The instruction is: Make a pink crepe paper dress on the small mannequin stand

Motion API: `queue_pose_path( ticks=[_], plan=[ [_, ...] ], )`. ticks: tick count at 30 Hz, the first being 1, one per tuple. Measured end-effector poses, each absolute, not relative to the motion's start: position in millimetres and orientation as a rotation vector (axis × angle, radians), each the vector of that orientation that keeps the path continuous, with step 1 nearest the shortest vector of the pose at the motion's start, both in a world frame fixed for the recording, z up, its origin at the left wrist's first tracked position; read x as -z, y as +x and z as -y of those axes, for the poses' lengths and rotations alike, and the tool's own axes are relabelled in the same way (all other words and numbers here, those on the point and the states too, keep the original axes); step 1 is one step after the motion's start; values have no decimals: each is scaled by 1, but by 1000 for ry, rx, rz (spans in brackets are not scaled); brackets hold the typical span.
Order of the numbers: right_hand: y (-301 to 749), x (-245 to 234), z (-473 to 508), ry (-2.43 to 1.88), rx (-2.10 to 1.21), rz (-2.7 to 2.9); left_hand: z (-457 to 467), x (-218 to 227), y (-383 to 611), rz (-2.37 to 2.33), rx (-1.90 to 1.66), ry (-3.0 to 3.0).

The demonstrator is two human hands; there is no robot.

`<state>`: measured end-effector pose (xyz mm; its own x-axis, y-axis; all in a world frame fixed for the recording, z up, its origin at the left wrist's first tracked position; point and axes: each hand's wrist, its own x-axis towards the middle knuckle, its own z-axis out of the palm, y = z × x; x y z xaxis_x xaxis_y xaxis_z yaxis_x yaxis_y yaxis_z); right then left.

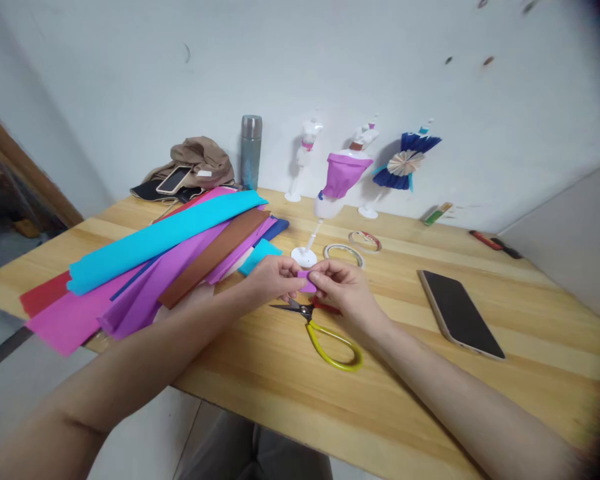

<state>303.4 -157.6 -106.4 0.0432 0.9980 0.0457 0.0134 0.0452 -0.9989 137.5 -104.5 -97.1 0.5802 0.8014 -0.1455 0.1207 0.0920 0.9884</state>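
A small piece of purple crepe paper (pixel 307 283) is stretched between my two hands above the table. My left hand (pixel 276 279) pinches its left side, and my right hand (pixel 344 291) grips the right side, thumb on top. Scissors (pixel 334 347) with one yellow and one red handle lie just beneath, blades parted and pointing left; my right hand partly hides the red handle. Behind my hands stands a small white dress form (pixel 330 205) on a round base, its torso wrapped in purple paper.
Several crepe paper strips (pixel 165 237) are heaped at left. Tape rolls (pixel 344 253) lie behind my right hand, and a smartphone (pixel 461 313) rests at right. Along the wall are a thermos (pixel 251 152), a white form (pixel 305 157) and a blue-dressed form (pixel 405 162).
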Motion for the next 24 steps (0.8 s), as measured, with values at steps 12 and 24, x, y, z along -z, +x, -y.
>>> queue_pose_path(
  ticks=[12, 24],
  plan=[
    [306, 109, 160, -1155, -1171, 1280, 106, 91, 134, -784, -726, 1296],
    [318, 79, 166, -1506, -811, 2012, 106, 87, 131, -837, -797, 1335]
  ],
)
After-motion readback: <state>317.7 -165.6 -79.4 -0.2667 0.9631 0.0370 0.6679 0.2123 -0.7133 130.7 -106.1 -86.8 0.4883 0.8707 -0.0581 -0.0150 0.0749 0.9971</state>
